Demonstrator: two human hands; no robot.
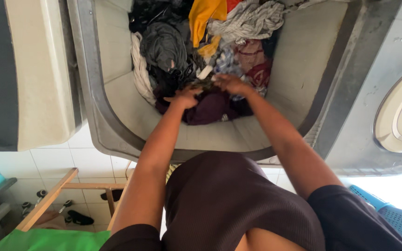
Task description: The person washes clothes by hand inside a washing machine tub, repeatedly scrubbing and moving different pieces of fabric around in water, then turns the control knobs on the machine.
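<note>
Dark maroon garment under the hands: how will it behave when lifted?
Probably floppy: the maroon garment lies crumpled in folds in the tub, so it should drape and sag. It may drag neighbours along, since it sits tangled against the clothes pile. Weight is hard to judge; whether it is wet cannot be told. Both the left hand and right hand rest on it.

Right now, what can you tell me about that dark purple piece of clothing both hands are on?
The dark purple garment lies crumpled at the near edge of the laundry pile, resting on the pale floor of the grey tub. It looks like soft, matte cloth, bunched in folds, so its exact kind cannot be told. The left hand presses on its left part, fingers curled into the cloth; the right hand is at its upper edge, where it meets patterned and dark red clothes.
</note>
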